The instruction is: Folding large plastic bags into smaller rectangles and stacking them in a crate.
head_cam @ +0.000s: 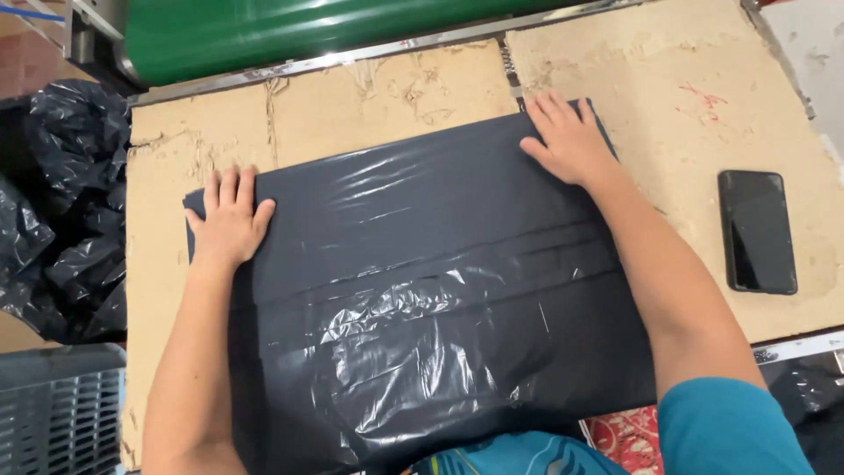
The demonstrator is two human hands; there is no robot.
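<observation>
A large black plastic bag (422, 290) lies flat across the middle of the frame on a counter (686, 88) covered with worn cardboard, its lower part folded over itself and wrinkled, its near edge hanging toward the person at the bottom of the frame. The left hand (230, 218) presses palm-down on the bag's upper left corner, fingers (224, 186) held straight and close together, thumb out to the side. The right hand (570, 139) presses flat on the upper right corner, fingers (554, 110) slightly spread and pointing toward the top of the frame. Neither hand pinches anything; both only bear down on the film.

A dark phone (757, 230) lies on the counter at the right, apart from the bag. Crumpled black bags (70, 202) pile up at the left edge, a grey slatted crate (57, 413) sits at the lower left, and a green roller (334, 31) runs across the top.

The film looks slick, so I judge it could slide on the cardboard or trap air and crease unevenly if one palm pushes harder than the other. A wide sweep to the right might also nudge the phone.
</observation>
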